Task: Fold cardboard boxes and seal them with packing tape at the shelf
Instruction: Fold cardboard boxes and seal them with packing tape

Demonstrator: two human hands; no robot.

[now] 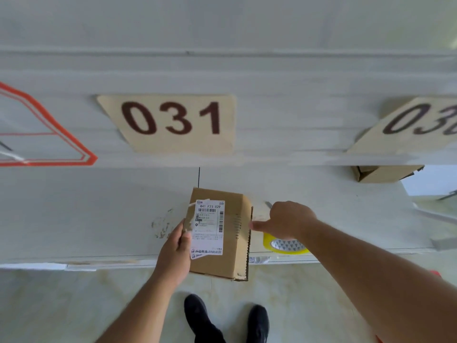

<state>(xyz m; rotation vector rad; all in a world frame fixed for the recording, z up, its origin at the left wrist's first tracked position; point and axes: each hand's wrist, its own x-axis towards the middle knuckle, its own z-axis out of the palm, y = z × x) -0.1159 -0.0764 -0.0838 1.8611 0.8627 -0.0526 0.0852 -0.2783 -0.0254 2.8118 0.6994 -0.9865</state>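
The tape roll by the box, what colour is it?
Yellow round tape roll, clearest in the head view.

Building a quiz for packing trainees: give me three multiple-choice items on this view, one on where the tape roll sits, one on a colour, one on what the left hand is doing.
1. Where is the tape roll?
A. on the shelf, right of the labelled box
B. on the floor
C. on top of the box

2. What colour is the roll's rim?
A. red
B. yellow
C. blue

3. What is the left hand doing?
A. hanging idle
B. holding the box's left side
C. gripping the tape roll

Answers:
1 A: it lies by the shelf's front edge, under the right hand.
2 B: a yellow band shows.
3 B: fingers rest against the box beside its shipping label.
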